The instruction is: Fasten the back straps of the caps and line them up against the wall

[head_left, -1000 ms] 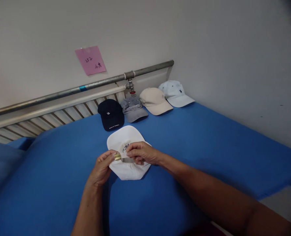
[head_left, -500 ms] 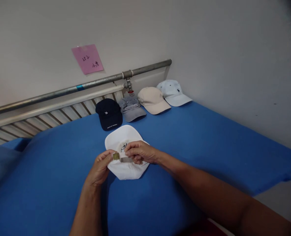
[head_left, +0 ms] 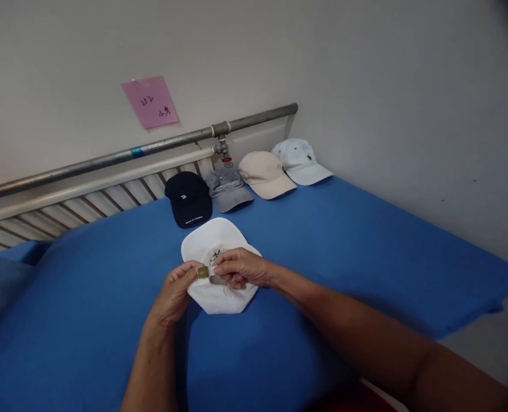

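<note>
A white baseball cap (head_left: 221, 298) lies on the blue-covered surface with its back opening towards me. At its back is a brass-coloured buckle (head_left: 203, 272) on the strap. My left hand (head_left: 175, 290) pinches the buckle end between thumb and fingers. From the other side, my right hand (head_left: 243, 268) grips the white strap (head_left: 212, 270) close to the buckle, thumb and forefinger pressed together. A dark embroidered mark shows inside the cap's opening, partly covered by my right fingers.
Along the far edge stand a navy cap (head_left: 189, 197), a grey cap (head_left: 230, 189), a beige cap (head_left: 266, 174) and a pale blue cap (head_left: 300, 162). Behind them are a radiator (head_left: 107, 200), a metal pipe (head_left: 163, 143) and a pink note (head_left: 150, 103) on the wall.
My right hand has shifted slightly left along the strap, closer to the buckle. The left hand keeps its pinch, and the cap stays in place.
</note>
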The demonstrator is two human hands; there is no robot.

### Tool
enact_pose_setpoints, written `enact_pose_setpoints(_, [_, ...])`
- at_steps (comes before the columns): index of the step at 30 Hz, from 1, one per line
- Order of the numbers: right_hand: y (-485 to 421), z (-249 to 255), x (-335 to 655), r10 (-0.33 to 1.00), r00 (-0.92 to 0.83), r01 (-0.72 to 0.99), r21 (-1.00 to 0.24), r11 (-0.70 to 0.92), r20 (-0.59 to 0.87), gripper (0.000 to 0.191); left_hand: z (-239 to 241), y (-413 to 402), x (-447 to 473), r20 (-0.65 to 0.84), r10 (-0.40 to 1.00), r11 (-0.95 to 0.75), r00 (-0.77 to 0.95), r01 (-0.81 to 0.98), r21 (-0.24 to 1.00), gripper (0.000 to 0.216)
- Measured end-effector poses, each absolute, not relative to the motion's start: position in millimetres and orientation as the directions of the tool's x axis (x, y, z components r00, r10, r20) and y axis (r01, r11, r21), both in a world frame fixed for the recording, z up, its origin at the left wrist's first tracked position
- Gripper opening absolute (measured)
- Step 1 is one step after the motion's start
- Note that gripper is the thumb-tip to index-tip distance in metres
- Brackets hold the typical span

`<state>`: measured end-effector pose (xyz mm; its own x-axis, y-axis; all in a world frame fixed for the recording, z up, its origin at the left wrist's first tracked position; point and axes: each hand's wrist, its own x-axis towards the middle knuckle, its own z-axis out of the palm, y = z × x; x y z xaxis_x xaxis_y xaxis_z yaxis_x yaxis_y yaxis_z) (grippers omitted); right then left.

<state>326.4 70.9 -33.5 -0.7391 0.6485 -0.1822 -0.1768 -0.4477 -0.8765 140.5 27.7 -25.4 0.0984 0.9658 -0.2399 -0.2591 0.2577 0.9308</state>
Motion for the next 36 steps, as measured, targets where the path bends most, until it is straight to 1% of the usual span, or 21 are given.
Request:
enact_pose_setpoints(8, [73.0, -36.5, 328.4, 0.622, -0.76, -0.143, -0.885, -0.443, -0.189, 0.017, -25.7, 27.3, 141.6, -0.237, 0.966, 0.254, 0.1, -0.227, 0.94, 0.032])
enact_pose_setpoints(12, [72.5, -36.7, 326.9, 0.637, -0.748, -0.13, -0.9, -0.416, -0.186, 0.017, -25.9, 27.4, 142.4, -0.239, 0.964, 0.261, 0.118, -0.234, 0.937, 0.032])
enact_pose_setpoints(16, [72.6, -38.8, 325.2, 0.661, -0.73, -0.154, -0.898, -0.412, -0.177, 0.016, -22.1, 26.9, 141.3, -0.234, 0.968, 0.25, 0.094, -0.239, 0.938, 0.028])
enact_pose_setpoints(20, [73.9, -42.1, 325.6, 0.652, -0.736, -0.139, -0.903, -0.406, -0.18, 0.017, -17.5, 25.2, 138.6, -0.244, 0.961, 0.269, 0.134, -0.221, 0.937, 0.032])
enact_pose_setpoints(23, [73.7, -42.3, 326.1, 0.646, -0.743, -0.133, -0.907, -0.401, -0.176, 0.017, -17.1, 24.3, 137.8, -0.239, 0.961, 0.265, 0.137, -0.215, 0.94, 0.03])
enact_pose_setpoints(30, [71.5, -39.2, 327.2, 0.645, -0.742, -0.142, -0.899, -0.415, -0.181, 0.015, -17.1, 24.7, 140.7, -0.259, 0.962, 0.273, 0.089, -0.254, 0.928, 0.032])
enact_pose_setpoints(36, [72.0, -38.7, 327.7, 0.626, -0.76, -0.153, -0.886, -0.437, -0.178, 0.017, -20.3, 24.6, 139.2, -0.264, 0.958, 0.284, 0.114, -0.249, 0.926, 0.032])
